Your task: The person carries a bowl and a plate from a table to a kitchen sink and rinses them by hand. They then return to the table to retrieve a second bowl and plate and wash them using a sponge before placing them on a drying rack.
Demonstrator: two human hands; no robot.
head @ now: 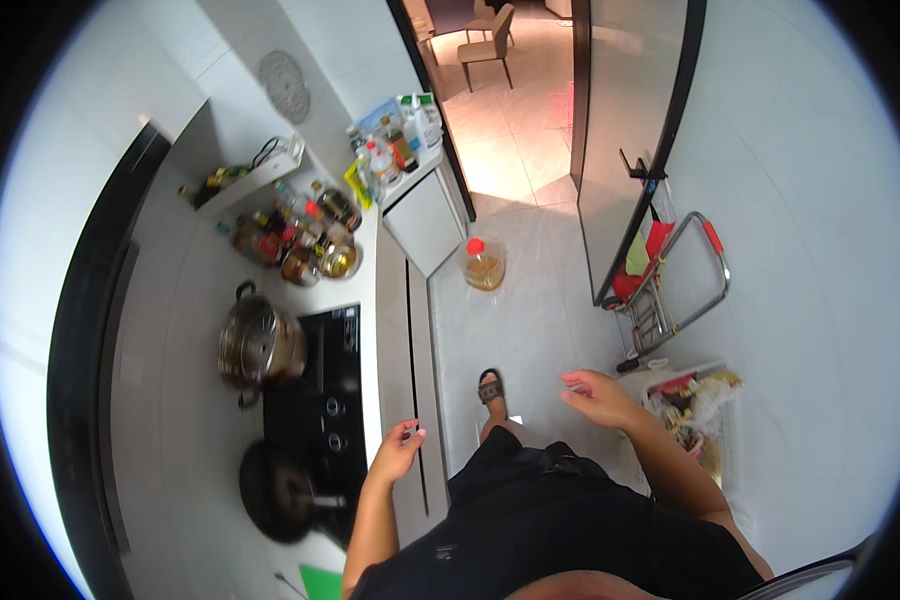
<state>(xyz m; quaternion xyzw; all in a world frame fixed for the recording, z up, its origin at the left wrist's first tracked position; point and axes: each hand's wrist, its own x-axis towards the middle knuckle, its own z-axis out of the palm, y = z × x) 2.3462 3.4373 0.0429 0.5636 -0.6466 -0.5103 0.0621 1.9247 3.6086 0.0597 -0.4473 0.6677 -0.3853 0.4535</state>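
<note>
My left hand is empty, its fingers loosely curled apart, beside the front edge of the white countertop. To its left is the black gas or electric cooktop with two knobs. A steel pot with dark handles stands at its far end and a black wok at the near end. My right hand hangs empty over the tiled floor with its fingers apart. It is nearest to a white bin-like basket full of bags and packages.
On the floor ahead stands a plastic jug of amber liquid with a red cap. A folding hand truck leans behind the open door. Several bottles crowd the counter corner. Through the doorway is a chair.
</note>
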